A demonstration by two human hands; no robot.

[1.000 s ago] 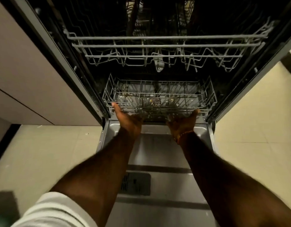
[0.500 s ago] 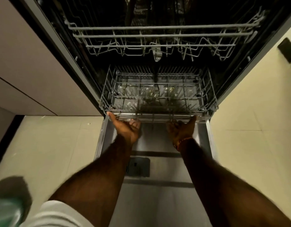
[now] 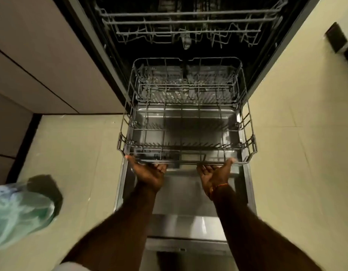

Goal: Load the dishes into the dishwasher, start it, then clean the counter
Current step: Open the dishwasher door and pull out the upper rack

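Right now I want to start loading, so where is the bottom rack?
In the head view, centre: the bottom rack sits over the open door, below the upper rack, both hands under its front edge.

The lower rack (image 3: 187, 122) is grey wire in a grid pattern, and the upper rack (image 3: 188, 22) is the same grey. The dishwasher's inside (image 3: 161, 49) is black, its open door (image 3: 185, 194) dull silver. The floor (image 3: 298, 153) is pale cream tile with thin darker lines. The cabinet fronts (image 3: 38, 61) are beige. A thin orange band (image 3: 218, 187) circles the right wrist. A blurred cloth (image 3: 20, 210) is pale green.
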